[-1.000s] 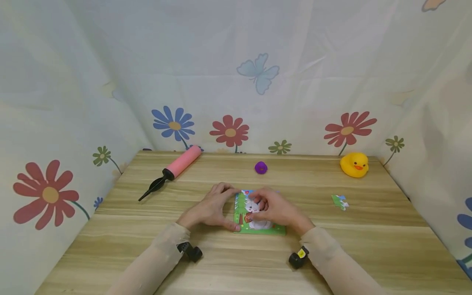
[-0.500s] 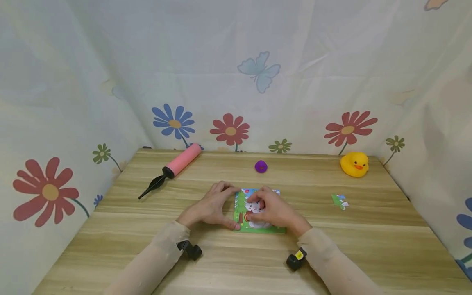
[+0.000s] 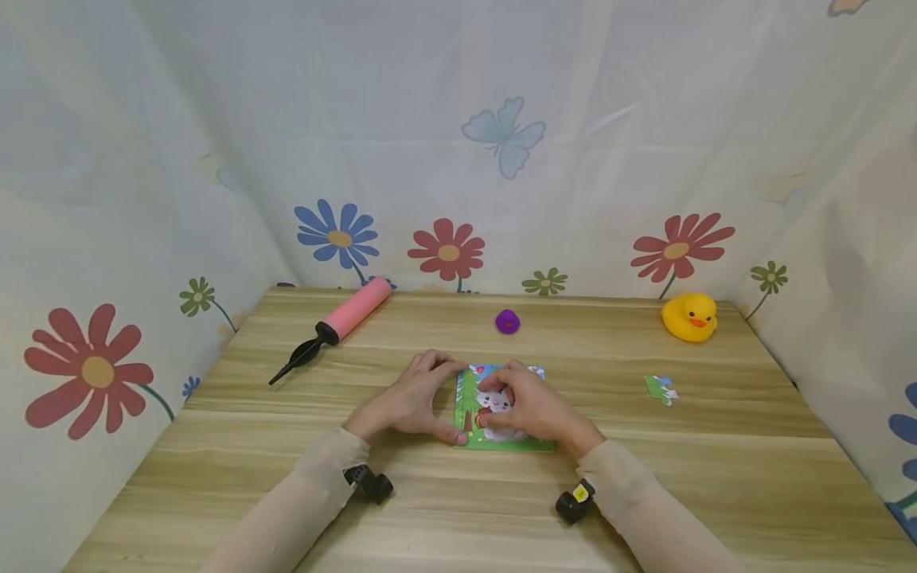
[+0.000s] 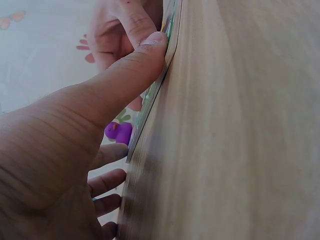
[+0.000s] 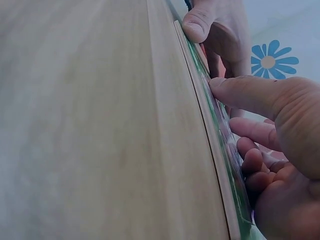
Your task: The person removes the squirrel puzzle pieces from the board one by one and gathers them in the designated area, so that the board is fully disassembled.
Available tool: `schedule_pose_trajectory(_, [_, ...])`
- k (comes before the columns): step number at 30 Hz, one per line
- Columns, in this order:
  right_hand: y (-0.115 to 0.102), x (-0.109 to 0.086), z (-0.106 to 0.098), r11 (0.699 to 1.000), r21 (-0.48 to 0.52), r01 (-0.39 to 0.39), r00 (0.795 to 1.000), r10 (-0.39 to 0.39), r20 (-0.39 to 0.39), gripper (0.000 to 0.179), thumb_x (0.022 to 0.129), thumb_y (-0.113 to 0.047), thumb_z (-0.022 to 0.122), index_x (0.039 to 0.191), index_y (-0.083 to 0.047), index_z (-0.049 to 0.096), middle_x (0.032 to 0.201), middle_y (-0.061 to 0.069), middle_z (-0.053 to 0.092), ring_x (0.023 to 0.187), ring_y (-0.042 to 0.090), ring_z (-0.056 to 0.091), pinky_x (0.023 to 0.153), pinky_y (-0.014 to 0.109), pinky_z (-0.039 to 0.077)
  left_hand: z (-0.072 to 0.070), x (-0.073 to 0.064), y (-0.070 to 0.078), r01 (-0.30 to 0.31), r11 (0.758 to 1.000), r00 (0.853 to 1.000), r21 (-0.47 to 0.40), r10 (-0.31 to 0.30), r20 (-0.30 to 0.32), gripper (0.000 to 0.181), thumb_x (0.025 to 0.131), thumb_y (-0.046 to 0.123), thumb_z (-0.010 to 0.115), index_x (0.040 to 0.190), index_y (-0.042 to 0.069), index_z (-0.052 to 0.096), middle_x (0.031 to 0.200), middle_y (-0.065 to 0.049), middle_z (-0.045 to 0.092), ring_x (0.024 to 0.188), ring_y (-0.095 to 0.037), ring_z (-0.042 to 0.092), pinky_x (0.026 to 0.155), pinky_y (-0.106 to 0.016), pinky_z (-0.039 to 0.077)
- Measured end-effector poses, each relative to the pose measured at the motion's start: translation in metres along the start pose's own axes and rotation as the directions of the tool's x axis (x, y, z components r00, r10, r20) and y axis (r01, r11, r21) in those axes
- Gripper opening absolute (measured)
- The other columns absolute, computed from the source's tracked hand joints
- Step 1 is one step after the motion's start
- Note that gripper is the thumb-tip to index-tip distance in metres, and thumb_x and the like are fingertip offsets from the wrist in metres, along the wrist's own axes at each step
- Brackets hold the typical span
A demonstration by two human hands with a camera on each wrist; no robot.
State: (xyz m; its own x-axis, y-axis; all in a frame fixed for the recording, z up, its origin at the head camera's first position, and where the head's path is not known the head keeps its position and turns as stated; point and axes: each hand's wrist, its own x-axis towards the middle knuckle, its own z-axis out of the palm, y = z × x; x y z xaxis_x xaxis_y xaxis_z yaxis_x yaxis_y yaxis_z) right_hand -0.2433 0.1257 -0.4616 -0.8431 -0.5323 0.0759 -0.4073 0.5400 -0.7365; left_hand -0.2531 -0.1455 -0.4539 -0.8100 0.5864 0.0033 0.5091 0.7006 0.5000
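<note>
Apparently you're aligning the puzzle (image 3: 490, 403), mid-frame: left hand (image 3: 411, 403) spread wide, right hand's (image 3: 536, 407) hold unclear; next probably wants even pressure.

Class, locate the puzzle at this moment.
In the head view, the puzzle lies just right of centre, left hand at its left edge, right hand on top.

Pale flower-printed curtain (image 3: 372, 103), pale blue butterfly (image 3: 505, 137), wood-grain tabletop (image 3: 458, 521)

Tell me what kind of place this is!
It looks like a play table, maybe in a curtained booth: flowery cloth surrounds the wooden table, where a duck and a puzzle sit.
</note>
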Motion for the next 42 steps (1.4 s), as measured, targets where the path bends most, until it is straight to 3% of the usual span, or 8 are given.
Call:
schedule_pose_trajectory(15, [-0.0001,0.0015,0.0,1.0,0.019,0.017,1.0,-0.017,0.008,0.045,0.093,-0.027,0.094,0.127,-0.008,0.071,0.12,0.006,0.064,0.101,0.019,0.058,0.09,0.031,0.051,0.0019,0.0029,-0.0029,0.019,1.0,1.0,-0.004,-0.019,-0.001,0.12,0.073,0.065,0.101,0.169,0.018,0.047,0.167,-0.012,0.038,0.154,-0.034,0.034,0.128,-0.06,0.038])
schedule_pose_trajectory(35, [-0.0015,0.0044,-0.001,1.0,-0.017,0.026,1.0,-0.026,0.012,0.048,0.094,-0.025,0.094,0.135,-0.007,0.076,0.113,0.002,0.065,0.087,0.016,0.054,0.072,0.026,0.047,-0.0003,0.0032,-0.0039,0.017,1.0,1.0,0.008,-0.017,0.012,0.121,0.073,0.066,0.1,0.17,0.02,0.045,0.167,-0.011,0.037,0.155,-0.034,0.033,0.128,-0.059,0.038])
schedule_pose_trajectory(42, [-0.0015,0.0036,-0.0002,0.999,0.001,0.05,0.999,-0.05,0.006,0.047,0.092,-0.021,0.095,0.134,-0.005,0.078,0.11,0.003,0.063,0.097,0.014,0.062,0.084,0.028,0.055,0.0007,0.0023,-0.0029,0.014,1.0,1.0,0.011,-0.015,0.011,0.122,0.073,0.067,0.099,0.171,0.019,0.045,0.167,-0.011,0.037,0.155,-0.034,0.033,0.129,-0.059,0.037])
